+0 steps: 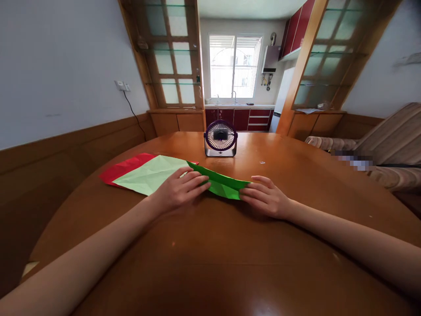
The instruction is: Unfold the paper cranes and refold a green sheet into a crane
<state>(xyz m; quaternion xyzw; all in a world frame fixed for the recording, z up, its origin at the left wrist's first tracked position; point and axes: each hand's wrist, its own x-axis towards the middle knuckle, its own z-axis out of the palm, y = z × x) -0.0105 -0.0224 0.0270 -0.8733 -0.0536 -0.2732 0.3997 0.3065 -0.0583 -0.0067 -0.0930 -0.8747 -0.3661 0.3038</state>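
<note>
Hands flat on folded, creased green paper [223,184].

Both hands lay flat on a folded green paper [221,183] on the round wooden table [296,175]. The left hand [179,191] pressed its left end, fingers extended. The right hand [265,196] pressed its right end. A pale green sheet [148,173] lay just left, overlapping a red sheet [121,169]. A small fan [220,138] stood behind the paper.
</note>
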